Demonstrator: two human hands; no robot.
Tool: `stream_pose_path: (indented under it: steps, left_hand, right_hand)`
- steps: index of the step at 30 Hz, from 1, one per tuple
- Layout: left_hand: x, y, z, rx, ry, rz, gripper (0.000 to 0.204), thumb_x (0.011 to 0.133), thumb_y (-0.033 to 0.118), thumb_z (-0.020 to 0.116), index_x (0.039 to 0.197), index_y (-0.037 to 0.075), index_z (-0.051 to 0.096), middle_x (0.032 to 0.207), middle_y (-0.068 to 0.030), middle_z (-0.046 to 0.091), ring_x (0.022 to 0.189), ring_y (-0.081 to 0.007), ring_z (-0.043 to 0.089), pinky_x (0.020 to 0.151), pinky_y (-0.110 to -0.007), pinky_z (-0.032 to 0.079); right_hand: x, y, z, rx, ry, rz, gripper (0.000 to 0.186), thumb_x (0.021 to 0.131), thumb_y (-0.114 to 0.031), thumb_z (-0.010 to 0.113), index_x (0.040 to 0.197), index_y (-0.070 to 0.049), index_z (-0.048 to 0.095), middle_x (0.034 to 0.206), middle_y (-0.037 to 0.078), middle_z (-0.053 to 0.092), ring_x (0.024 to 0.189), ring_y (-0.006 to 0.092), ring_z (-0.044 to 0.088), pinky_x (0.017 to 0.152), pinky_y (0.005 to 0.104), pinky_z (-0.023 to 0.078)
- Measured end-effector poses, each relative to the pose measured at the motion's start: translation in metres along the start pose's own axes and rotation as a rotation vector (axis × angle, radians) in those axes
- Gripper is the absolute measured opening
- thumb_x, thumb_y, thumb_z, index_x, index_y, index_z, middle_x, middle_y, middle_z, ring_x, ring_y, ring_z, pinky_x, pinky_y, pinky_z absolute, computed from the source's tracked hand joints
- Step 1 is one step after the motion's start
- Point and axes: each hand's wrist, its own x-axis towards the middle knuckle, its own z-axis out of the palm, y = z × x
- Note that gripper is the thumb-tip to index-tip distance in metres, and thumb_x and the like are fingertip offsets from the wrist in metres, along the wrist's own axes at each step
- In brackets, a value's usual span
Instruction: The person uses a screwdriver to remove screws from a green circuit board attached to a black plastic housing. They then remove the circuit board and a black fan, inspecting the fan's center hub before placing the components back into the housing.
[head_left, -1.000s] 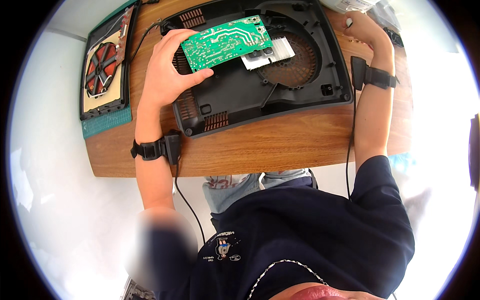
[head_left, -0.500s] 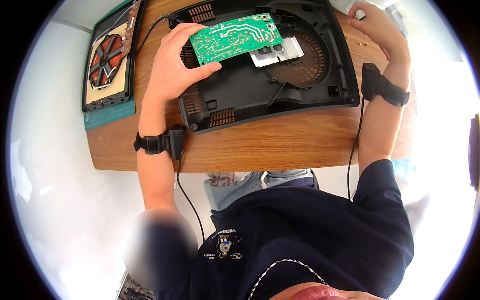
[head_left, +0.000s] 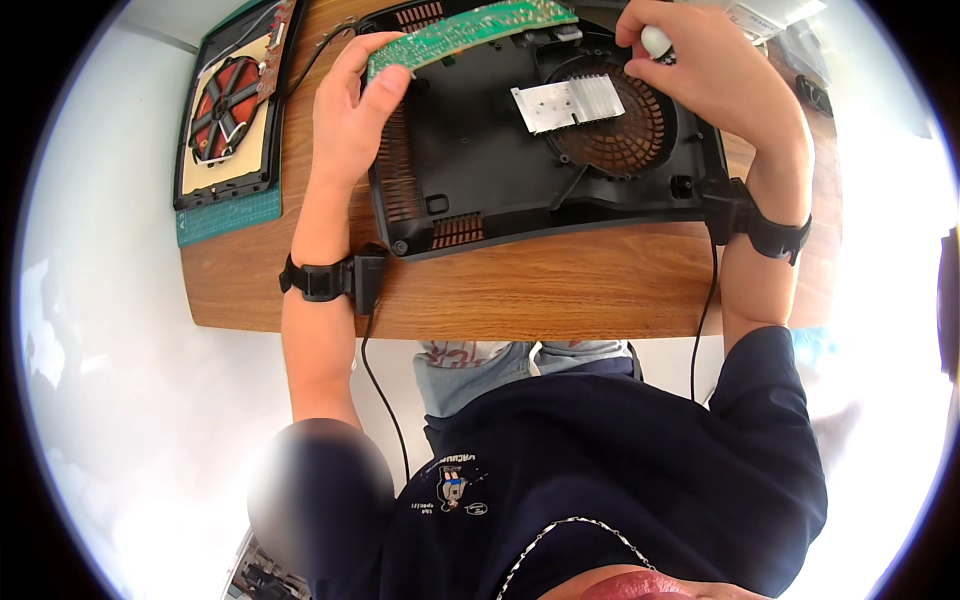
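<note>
My left hand [head_left: 363, 108] grips the left end of a green circuit board [head_left: 465, 32], tilted up over the back of a black plastic housing [head_left: 470, 160]. An aluminium heat sink [head_left: 565, 101] lies in the housing over its round grille [head_left: 635, 135]. My right hand [head_left: 705, 70], at the housing's back right, is closed on a small white rounded object [head_left: 656, 42], mostly hidden in the fingers.
At the left, an open appliance panel [head_left: 225, 105] with a red fan-shaped part lies on a green mat [head_left: 225, 225]. Clear plastic containers [head_left: 790, 40] and a small black object [head_left: 812, 92] stand at the back right of the wooden table [head_left: 540, 290].
My left hand has lifted and tipped the board away from the heat sink, which now shows fully. My right hand has moved left over the housing with the white object.
</note>
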Motion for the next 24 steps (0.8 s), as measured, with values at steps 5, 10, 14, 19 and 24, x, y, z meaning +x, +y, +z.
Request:
stream_pose_path:
  steps: [5,10,14,19,24]
  left_hand:
    - [0.009,0.000,0.003,-0.458,0.149,0.123,0.055,0.100,0.047,0.065,0.125,-0.001,0.064,0.127,-0.0169,0.068,0.116,-0.0264,0.065,0.108,-0.036,0.041]
    - [0.009,0.020,-0.007,-0.685,0.349,-0.132,0.087,0.103,0.071,0.036,0.138,-0.007,0.051,0.126,-0.0148,0.060,0.122,-0.0302,0.056,0.113,-0.043,0.040]
    - [0.008,0.014,-0.037,-0.762,0.382,0.085,0.088,0.102,0.071,0.040,0.139,-0.008,0.048,0.131,-0.0160,0.055,0.126,-0.0294,0.053,0.113,-0.041,0.038]
    - [0.011,0.004,-0.079,-0.343,0.669,0.315,0.068,0.103,0.053,0.055,0.130,-0.009,0.055,0.123,-0.0195,0.065,0.114,-0.0293,0.063,0.108,-0.044,0.046]
    - [0.007,0.007,-0.090,0.180,0.905,0.213,0.059,0.096,0.039,0.076,0.125,-0.009,0.058,0.114,-0.0136,0.065,0.113,-0.0215,0.061,0.098,-0.036,0.051]
  right_hand:
    - [0.005,0.008,0.028,0.059,0.050,-0.134,0.024,0.086,-0.010,0.075,0.107,-0.004,0.067,0.094,0.010,0.072,0.084,0.0285,0.066,0.075,0.0382,0.052]
    - [0.006,0.005,0.034,0.062,0.009,-0.189,0.031,0.083,-0.007,0.076,0.112,-0.003,0.067,0.105,0.010,0.073,0.099,0.0330,0.067,0.085,0.0398,0.053]
    - [0.010,0.009,0.041,0.079,-0.019,-0.218,0.037,0.079,-0.008,0.078,0.114,-0.004,0.067,0.112,0.012,0.072,0.105,0.0364,0.065,0.093,0.0434,0.053]
    - [0.013,0.006,0.045,0.079,-0.059,-0.227,0.037,0.078,-0.004,0.075,0.114,-0.003,0.066,0.111,0.013,0.071,0.106,0.0361,0.065,0.091,0.0428,0.053]
    - [0.016,0.007,0.052,0.101,-0.102,-0.254,0.038,0.077,-0.002,0.076,0.113,-0.003,0.066,0.110,0.013,0.070,0.106,0.0370,0.064,0.092,0.0436,0.052]
